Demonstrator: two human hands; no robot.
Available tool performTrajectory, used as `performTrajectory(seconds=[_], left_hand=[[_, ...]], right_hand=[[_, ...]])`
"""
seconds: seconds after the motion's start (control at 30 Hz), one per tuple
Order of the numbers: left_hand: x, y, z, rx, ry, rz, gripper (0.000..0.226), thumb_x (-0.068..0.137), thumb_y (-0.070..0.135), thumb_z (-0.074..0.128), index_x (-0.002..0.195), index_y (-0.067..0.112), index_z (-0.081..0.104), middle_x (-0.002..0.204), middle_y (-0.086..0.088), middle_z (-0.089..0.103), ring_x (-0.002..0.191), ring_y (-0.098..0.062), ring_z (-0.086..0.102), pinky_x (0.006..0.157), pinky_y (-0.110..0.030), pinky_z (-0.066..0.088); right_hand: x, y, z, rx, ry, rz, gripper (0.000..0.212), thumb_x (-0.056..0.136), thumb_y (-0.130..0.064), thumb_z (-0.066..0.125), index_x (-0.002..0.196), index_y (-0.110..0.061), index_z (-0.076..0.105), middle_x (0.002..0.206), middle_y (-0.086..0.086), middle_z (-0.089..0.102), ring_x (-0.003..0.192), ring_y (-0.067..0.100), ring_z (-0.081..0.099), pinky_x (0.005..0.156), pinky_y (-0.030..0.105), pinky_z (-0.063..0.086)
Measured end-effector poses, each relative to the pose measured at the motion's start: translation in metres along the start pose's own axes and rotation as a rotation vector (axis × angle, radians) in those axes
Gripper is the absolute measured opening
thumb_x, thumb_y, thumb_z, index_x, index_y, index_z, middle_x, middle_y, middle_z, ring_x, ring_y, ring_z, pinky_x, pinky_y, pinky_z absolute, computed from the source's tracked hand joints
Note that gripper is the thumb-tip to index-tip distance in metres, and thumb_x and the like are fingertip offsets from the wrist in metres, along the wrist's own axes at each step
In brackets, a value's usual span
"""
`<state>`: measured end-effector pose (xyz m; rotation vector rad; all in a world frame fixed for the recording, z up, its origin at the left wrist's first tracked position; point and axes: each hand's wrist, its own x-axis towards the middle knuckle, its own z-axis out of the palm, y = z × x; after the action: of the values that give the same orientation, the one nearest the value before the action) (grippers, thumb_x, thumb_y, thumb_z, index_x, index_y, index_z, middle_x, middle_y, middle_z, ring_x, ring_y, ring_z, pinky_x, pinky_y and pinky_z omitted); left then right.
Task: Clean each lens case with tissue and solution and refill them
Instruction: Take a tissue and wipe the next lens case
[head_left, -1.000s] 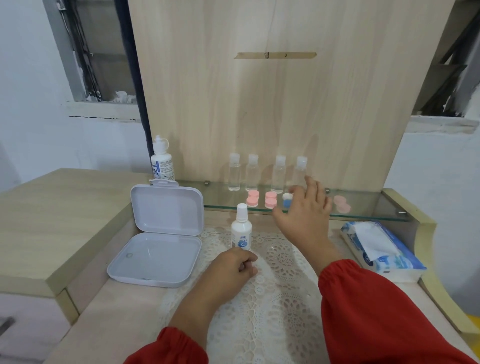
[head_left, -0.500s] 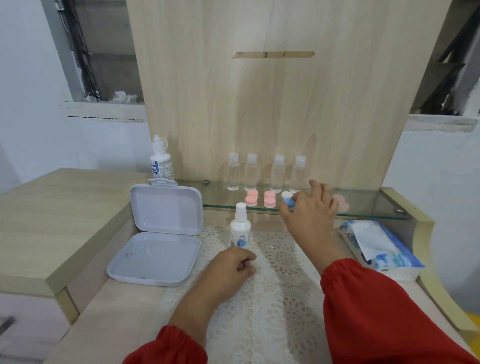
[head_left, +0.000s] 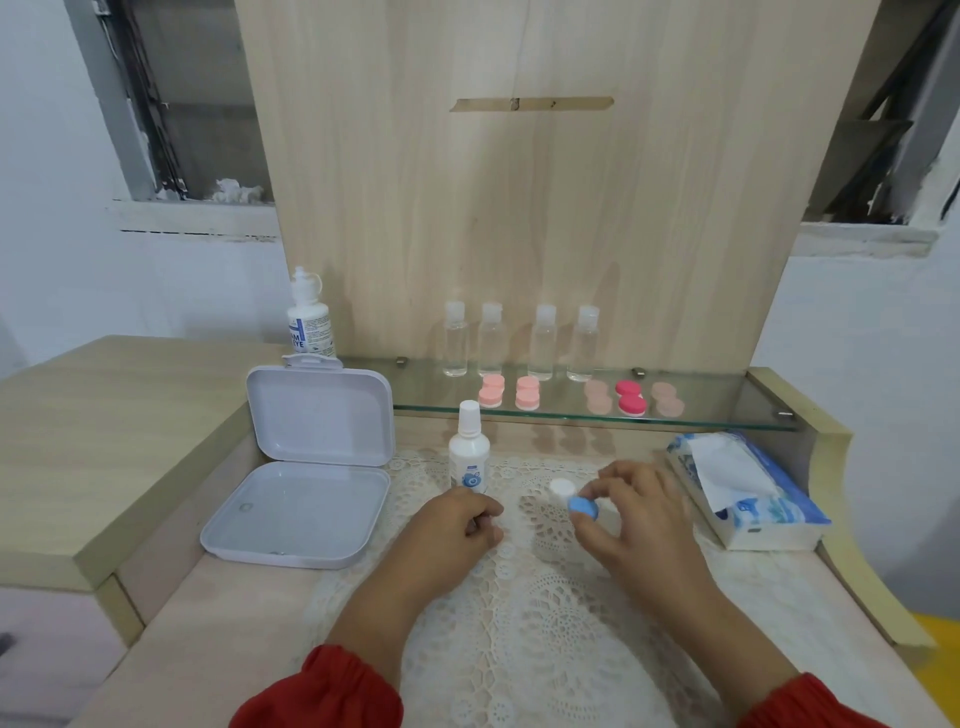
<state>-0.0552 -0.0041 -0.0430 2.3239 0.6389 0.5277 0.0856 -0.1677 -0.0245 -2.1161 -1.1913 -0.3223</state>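
Your right hand (head_left: 631, 512) pinches the blue-and-white lens case (head_left: 575, 500) between thumb and fingertips, holding it just above the lace mat (head_left: 550, 613) — blue cap toward you, white cap behind it. Your left hand (head_left: 457, 525) rests on the mat in a loose curl, gripping nothing, just in front of the small solution bottle (head_left: 470, 449), which stands upright. On the glass shelf (head_left: 727, 413) sit two pale pink lens cases (head_left: 509, 392) and a deep pink one (head_left: 630, 397), in front of four clear bottles (head_left: 519, 340). The tissue pack (head_left: 748, 491) lies to your right, a sheet poking out — the white box (head_left: 306, 467) lies open on your left, with a larger bottle (head_left: 309, 317) behind it.
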Motion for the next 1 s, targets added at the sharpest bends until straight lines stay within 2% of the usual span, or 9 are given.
performTrajectory(seconds=[0.13, 0.3, 0.43, 0.67, 0.8, 1.0], left_hand=[[0.0, 0.008, 0.005, 0.027, 0.014, 0.062, 0.028, 0.098, 0.027, 0.052, 0.123, 0.022, 0.063, 0.11, 0.008, 0.059, 0.103, -0.004, 0.052, 0.089, -0.013, 0.037], [0.0, 0.022, 0.022, 0.065, -0.037, 0.197, 0.039, 0.098, 0.029, 0.051, 0.137, 0.031, 0.05, 0.1, 0.01, 0.05, 0.101, -0.007, 0.046, 0.09, -0.015, 0.034], [0.003, 0.025, 0.03, 0.152, -0.063, 0.216, 0.04, 0.099, 0.031, 0.048, 0.139, 0.036, 0.046, 0.103, 0.011, 0.045, 0.107, -0.009, 0.042, 0.096, -0.02, 0.034], [0.012, 0.03, 0.034, 0.259, -0.079, 0.193, 0.033, 0.099, 0.024, 0.049, 0.131, 0.027, 0.056, 0.116, 0.004, 0.053, 0.11, -0.015, 0.045, 0.097, -0.03, 0.038], [0.016, 0.036, 0.035, 0.317, -0.098, 0.164, 0.03, 0.098, 0.025, 0.049, 0.127, 0.023, 0.055, 0.117, 0.002, 0.053, 0.109, -0.017, 0.045, 0.092, -0.03, 0.039], [0.016, 0.042, 0.042, 0.38, -0.072, 0.067, 0.032, 0.096, 0.04, 0.049, 0.116, 0.014, 0.05, 0.114, 0.0, 0.051, 0.105, -0.018, 0.042, 0.085, -0.028, 0.037]], right_hand=[[-0.007, 0.011, 0.005, -0.061, -0.208, -0.026, 0.018, 0.09, -0.04, 0.057, 0.105, -0.035, 0.064, 0.112, -0.019, 0.044, 0.117, 0.006, 0.033, 0.098, 0.027, 0.026], [-0.005, 0.013, 0.006, -0.067, -0.296, -0.034, 0.024, 0.094, -0.043, 0.052, 0.116, -0.039, 0.059, 0.112, -0.019, 0.044, 0.117, 0.005, 0.033, 0.093, 0.025, 0.023], [-0.004, 0.021, 0.008, -0.044, -0.314, -0.026, 0.028, 0.094, -0.042, 0.051, 0.121, -0.041, 0.057, 0.107, -0.021, 0.043, 0.11, 0.003, 0.032, 0.089, 0.023, 0.02], [0.0, 0.023, 0.013, -0.055, -0.3, -0.009, 0.03, 0.093, -0.048, 0.05, 0.121, -0.04, 0.058, 0.112, -0.022, 0.052, 0.11, 0.003, 0.038, 0.086, 0.025, 0.019], [0.003, 0.022, 0.013, -0.083, -0.303, -0.005, 0.03, 0.094, -0.044, 0.051, 0.122, -0.04, 0.059, 0.116, -0.019, 0.055, 0.115, 0.006, 0.038, 0.086, 0.026, 0.019], [0.002, 0.021, 0.013, -0.109, -0.3, -0.014, 0.029, 0.094, -0.044, 0.05, 0.122, -0.04, 0.059, 0.118, -0.02, 0.054, 0.116, 0.005, 0.037, 0.085, 0.025, 0.016]])
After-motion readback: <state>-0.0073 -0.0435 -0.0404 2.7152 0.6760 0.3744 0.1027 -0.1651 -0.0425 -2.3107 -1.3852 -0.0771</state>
